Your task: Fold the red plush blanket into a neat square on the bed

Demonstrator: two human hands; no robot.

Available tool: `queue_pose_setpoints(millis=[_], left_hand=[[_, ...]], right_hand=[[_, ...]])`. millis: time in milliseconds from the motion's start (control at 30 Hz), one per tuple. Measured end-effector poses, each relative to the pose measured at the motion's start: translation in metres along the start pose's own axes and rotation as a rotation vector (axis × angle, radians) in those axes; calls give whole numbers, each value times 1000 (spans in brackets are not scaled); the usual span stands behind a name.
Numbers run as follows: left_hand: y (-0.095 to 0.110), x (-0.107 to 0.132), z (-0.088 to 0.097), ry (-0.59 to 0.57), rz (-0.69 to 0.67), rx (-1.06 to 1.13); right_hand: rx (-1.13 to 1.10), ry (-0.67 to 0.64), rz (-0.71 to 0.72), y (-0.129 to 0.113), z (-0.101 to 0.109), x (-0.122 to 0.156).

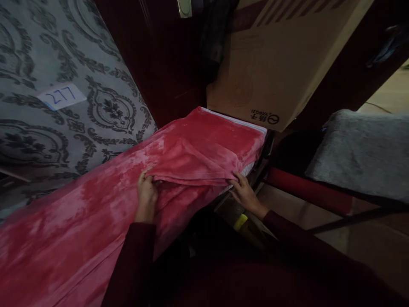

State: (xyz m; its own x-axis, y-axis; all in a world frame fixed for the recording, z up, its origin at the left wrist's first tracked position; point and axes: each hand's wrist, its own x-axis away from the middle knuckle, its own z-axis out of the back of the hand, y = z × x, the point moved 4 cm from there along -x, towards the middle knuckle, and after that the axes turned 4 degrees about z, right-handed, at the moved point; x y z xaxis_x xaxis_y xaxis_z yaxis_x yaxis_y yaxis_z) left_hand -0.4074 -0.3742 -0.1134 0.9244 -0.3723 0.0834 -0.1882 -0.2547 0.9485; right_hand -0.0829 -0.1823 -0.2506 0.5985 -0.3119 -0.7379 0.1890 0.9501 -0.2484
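Sleeves of dark maroon fabric [132, 256] reach in from the bottom edge, ending in two bare hands. The left hand [147, 195] pinches the mottled red-and-pink plush cloth [111, 200] between thumb and fingers; the right hand [245, 192] has its fingers closed on the same cloth farther right, so a folded edge runs fairly straight between the two grips. The cloth lies spread long and narrow from the lower left to the middle of the view. Just beside the right wrist, a small bright yellow item [240, 222] sits in shadow — its kind is unclear. A thin white edge [234, 120] shows along the cloth's far end.

Off to the right, well apart from the hands, a fuzzy grey cover [361, 155] lies near a thick red bar [309, 192]. Past the cloth's far end stands a large brown cardboard box [268, 64] with upside-down printing, next to a dark red panel [153, 51]. To the left, a pale grey wall with dark scrolled ornament [105, 106] bears a white paper label [62, 96] — marked 277 in blue.
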Motion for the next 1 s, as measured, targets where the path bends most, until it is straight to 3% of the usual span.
queue_pose_setpoints(millis=[133,233,367,533,667,767,900,1000], left_hand=[[-1,0,1,23,14,14],[1,0,1,-5,8,-5],[8,1,2,-7,4,-62],[24,-3,-5,-107,-34,-58],[30,-11,-12,-155,-55,-43],[28,-14,-12,-153,-33,-64],[26,-14,-11,-143,-2,-74],[28,-12,-11,-130,5,-74]], right_hand=[[86,100,-68,2,-26,-1],[89,193,-91,7,-34,-7],[79,247,-97,16,-19,-20],[28,120,-49,24,11,-36],[-8,57,-23,21,17,-32],[0,51,-46,19,7,-19],[55,37,-111,18,-21,-3],[128,127,-138,20,-39,-1]])
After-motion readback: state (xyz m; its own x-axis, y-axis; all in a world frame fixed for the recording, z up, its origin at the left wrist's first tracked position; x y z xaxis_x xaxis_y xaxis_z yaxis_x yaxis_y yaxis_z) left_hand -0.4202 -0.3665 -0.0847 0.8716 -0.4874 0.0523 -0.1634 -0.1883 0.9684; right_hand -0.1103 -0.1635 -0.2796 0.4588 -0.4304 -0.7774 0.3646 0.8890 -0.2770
